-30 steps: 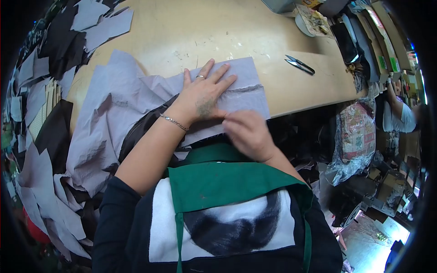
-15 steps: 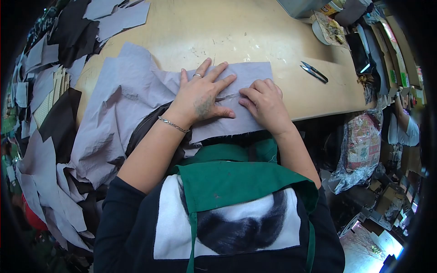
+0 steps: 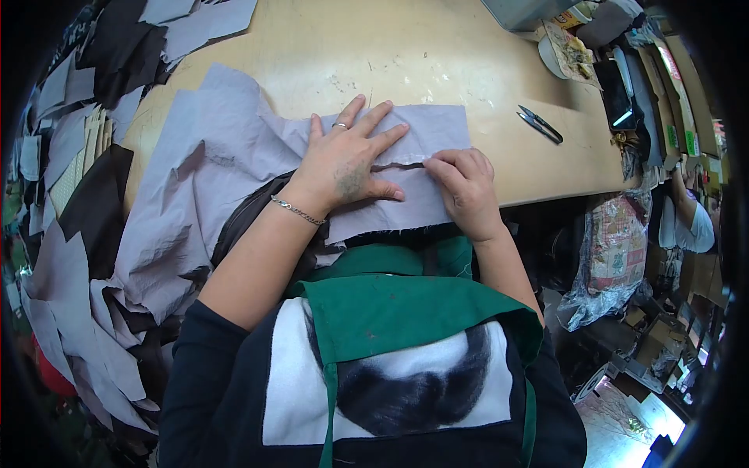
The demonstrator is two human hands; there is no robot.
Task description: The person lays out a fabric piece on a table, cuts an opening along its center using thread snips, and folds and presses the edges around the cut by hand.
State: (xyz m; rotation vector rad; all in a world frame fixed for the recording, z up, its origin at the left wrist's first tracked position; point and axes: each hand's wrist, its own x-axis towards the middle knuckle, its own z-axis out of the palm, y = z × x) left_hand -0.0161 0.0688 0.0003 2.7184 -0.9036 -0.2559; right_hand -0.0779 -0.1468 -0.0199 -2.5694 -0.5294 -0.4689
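Observation:
A greyish-lilac fabric piece lies on the table, wrinkled at the left and flatter under my hands. My left hand rests flat on it with fingers spread, a ring and bracelet showing. A narrow dark slit runs across the fabric from beside that hand. At the slit's right end, my right hand pinches the fabric between thumb and fingers; the fingertips hide exactly what part is gripped. Dark fabric shows beneath the lilac cloth near my left forearm.
Thread snips lie on the wooden table, right of the fabric. A bowl and a phone-like dark object are at the far right. Piled fabric pieces fill the left side. A plastic-wrapped bundle stands right, below table level.
My right hand has shifted slightly right along the slit, and the slit shows wider and darker. My left hand stays spread in nearly the same place.

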